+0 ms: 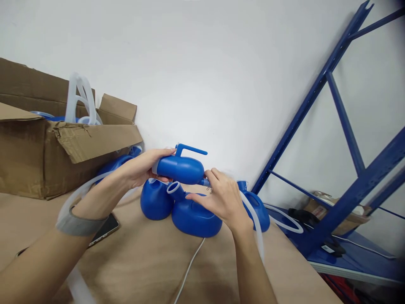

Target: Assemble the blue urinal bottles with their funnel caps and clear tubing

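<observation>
A: Starting with the biggest, taking the held blue bottle (181, 169) as clock centre?

B: See a white wall (202, 76) at twelve o'clock, a tan table (142, 261) at six, a blue rack (311, 100) between two and three, an open carton (28, 156) at nine.

A: Anything in the way?

B: Mostly blue jugs. Count a front jug (198, 217) just below at five o'clock, a left jug (155, 200) near seven, a right jug (262, 215) at four, partly covered by the right arm (243, 240).

A: And in the hands?

B: Holding the bottle up in the air, handle (191, 148) on top. From the left hand (145, 166), lying at three o'clock; clasped round the pale end, thumb above, fingers below. From the right hand (224, 196), lying at ten; touching the neck (203, 182) with curled fingers, thumb spread wide. Can't tell whether gripping there.

A: Smaller still?

B: Notice a pale tube (257, 216) at four o'clock, beside the right arm; a dark flat device (107, 228) at eight, partly behind the left arm (104, 190); thinnest, a white cord (191, 266) at six.
</observation>
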Demonstrator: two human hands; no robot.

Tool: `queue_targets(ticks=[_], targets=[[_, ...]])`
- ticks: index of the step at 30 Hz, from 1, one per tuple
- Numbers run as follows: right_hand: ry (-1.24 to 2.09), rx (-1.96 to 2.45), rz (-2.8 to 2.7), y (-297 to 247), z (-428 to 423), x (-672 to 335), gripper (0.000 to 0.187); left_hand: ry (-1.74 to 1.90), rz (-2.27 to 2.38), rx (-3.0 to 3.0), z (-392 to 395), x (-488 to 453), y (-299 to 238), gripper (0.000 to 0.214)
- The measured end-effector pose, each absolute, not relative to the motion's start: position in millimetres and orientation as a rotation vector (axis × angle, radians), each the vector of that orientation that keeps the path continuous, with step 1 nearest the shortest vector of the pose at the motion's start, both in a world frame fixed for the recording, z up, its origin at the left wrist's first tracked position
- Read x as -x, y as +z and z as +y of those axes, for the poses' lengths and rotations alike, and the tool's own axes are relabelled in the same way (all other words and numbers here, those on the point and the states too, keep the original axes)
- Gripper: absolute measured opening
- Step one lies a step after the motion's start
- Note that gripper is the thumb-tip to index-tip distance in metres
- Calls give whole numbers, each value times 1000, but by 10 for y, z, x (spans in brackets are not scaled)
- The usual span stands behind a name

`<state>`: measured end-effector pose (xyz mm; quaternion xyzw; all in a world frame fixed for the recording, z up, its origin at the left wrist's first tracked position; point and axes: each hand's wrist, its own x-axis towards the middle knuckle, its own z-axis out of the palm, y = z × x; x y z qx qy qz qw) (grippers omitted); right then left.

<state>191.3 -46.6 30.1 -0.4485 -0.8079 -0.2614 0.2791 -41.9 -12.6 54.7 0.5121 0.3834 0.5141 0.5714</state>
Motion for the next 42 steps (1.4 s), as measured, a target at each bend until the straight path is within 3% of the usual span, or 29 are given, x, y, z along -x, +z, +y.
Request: queue_targets(ticks=[7, 19, 28, 36, 42], targets=[[-725, 1103, -2238, 328, -427, -2002, 18, 1274, 851, -1204, -67, 492, 501, 31], [-480, 1172, -2367, 405, -503, -2116, 26, 1286, 874, -1243, -126, 401, 497, 28], [-595, 1252, -2436, 369, -497, -2138, 32, 1314, 709, -1567, -62, 389, 386, 36], [-457, 1292, -2487, 436, -614, -2134, 24, 1724, 635, -1980, -56, 321, 245, 49], [-237, 1201, -2476, 406, -521, -2159, 16, 1766, 587, -2168, -77, 328, 269, 52]])
